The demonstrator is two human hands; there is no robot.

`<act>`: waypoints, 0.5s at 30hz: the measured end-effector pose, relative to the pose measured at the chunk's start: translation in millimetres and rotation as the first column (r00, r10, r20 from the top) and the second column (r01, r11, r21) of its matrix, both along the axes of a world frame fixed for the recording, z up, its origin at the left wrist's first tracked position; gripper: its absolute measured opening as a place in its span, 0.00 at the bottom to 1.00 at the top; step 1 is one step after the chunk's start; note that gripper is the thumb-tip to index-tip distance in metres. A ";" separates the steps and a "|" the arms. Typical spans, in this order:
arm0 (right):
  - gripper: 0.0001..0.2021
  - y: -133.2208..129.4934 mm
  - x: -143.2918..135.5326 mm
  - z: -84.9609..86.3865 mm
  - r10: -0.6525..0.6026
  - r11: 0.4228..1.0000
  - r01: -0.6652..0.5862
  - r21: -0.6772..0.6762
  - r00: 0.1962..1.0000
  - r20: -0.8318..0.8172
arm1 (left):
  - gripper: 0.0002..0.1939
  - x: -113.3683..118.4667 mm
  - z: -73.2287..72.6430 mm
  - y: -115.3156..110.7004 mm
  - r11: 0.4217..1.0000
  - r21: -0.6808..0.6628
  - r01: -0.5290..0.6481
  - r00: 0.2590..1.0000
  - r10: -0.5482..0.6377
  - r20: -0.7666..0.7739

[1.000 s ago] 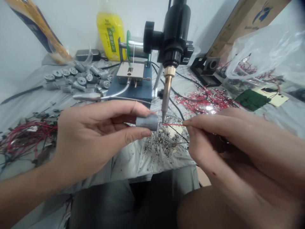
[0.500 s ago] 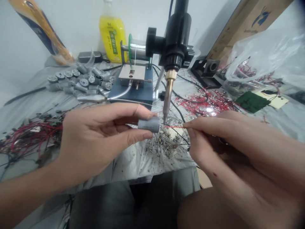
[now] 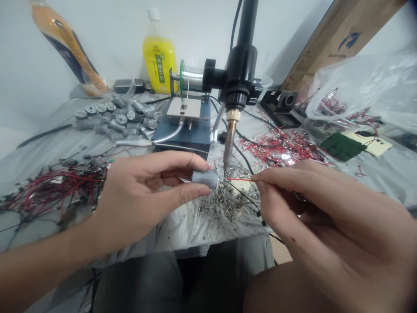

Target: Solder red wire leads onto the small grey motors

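Observation:
Between the thumb and fingers of my left hand (image 3: 150,187) lies a small grey cylindrical motor (image 3: 205,178), its terminal end facing right. My right hand (image 3: 312,204) pinches a thin red wire (image 3: 239,179), whose free end meets the motor's terminal end. Directly above that spot is the tip of a soldering iron (image 3: 229,145), pointing down from a black stand clamp (image 3: 241,71). Whether tip, wire and terminal all touch is too small to tell. A thin black wire runs down to the right behind the red one.
Behind my left hand stand a blue solder feeder (image 3: 182,137) with a solder spool (image 3: 191,80) and a heap of motors (image 3: 119,115). Red wires (image 3: 280,145) lie behind my right hand. Solder scraps (image 3: 224,202) cover the sheet below. A yellow bottle (image 3: 159,61) stands at the back.
The view has shifted slightly, so the background sits lower and a little to the right. The motor and red wire remain held at the iron's tip, with the wire end close to the motor.

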State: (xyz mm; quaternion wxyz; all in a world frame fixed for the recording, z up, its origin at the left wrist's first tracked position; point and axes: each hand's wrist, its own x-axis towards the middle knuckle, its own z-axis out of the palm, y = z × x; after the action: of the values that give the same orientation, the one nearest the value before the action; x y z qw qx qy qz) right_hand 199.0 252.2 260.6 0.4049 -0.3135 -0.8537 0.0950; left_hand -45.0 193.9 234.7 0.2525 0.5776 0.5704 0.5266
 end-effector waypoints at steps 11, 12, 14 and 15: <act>0.08 5.0 9.4 -8.3 -0.074 0.996 0.076 0.037 0.995 -0.065 | 0.10 -8.1 -22.6 14.8 0.983 -0.112 0.148 0.800 -0.186 -0.570; 0.08 5.6 10.6 -7.6 -0.066 0.996 0.070 0.051 0.996 -0.068 | 0.12 -6.5 -22.9 11.1 0.982 -0.092 0.167 0.774 -0.189 -0.604; 0.08 6.5 13.5 -6.3 -0.033 0.997 0.037 0.067 0.997 -0.064 | 0.15 -5.0 -19.0 -6.4 0.980 -0.037 0.194 0.720 -0.168 -0.674; 0.08 6.8 15.0 -6.0 -0.030 0.997 0.035 0.068 0.997 -0.073 | 0.16 -6.4 -14.7 -20.0 0.979 -0.005 0.204 0.689 -0.147 -0.710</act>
State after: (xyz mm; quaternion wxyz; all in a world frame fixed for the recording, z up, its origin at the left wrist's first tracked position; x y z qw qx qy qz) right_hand 213.9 259.0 254.5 0.4473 -0.3096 -0.8362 0.0699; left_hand -51.4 173.9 220.0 0.0422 0.7957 0.5457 0.2594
